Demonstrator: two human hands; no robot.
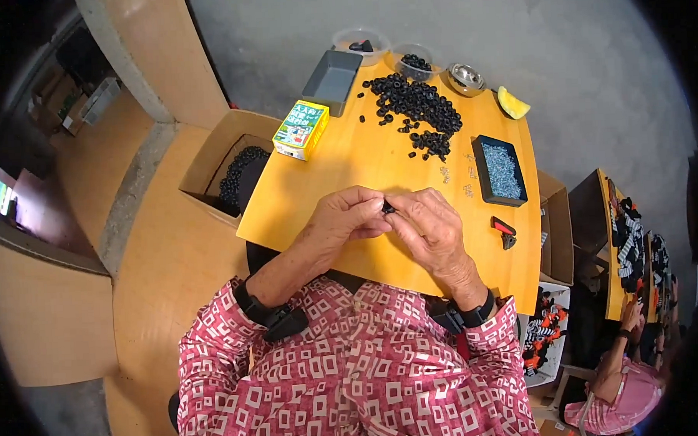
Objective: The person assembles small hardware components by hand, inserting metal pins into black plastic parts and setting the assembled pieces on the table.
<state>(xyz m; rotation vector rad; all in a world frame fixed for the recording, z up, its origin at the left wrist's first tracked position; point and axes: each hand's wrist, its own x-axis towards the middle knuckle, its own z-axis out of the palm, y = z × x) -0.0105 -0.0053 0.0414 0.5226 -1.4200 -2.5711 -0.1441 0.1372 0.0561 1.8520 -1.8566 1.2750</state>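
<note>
Over the near half of the yellow table (pixel 303 216), my left hand (pixel 347 216) and my right hand (pixel 434 224) meet at the fingertips. Both are closed on a small black part (pixel 388 207), mostly hidden by the thumbs, so its exact kind cannot be made out. Beyond them spreads a heap of small black ring-like parts (pixel 418 104). Several tiny clear or silvery pieces (pixel 469 189) lie to the right of the heap. A black tray (pixel 481 156) there holds many small bluish-silver pieces. Nearer my right hand rests a red-and-black hand tool (pixel 504 229).
At the back stand a grey tray (pixel 347 63), two clear plastic bowls (pixel 356 37), a metal bowl (pixel 466 82) and a yellow wedge-shaped object (pixel 513 105). A yellow-and-green box (pixel 311 110) is at the left edge. A carton (pixel 201 177) adjoins the table. Another person (pixel 613 397) works at right.
</note>
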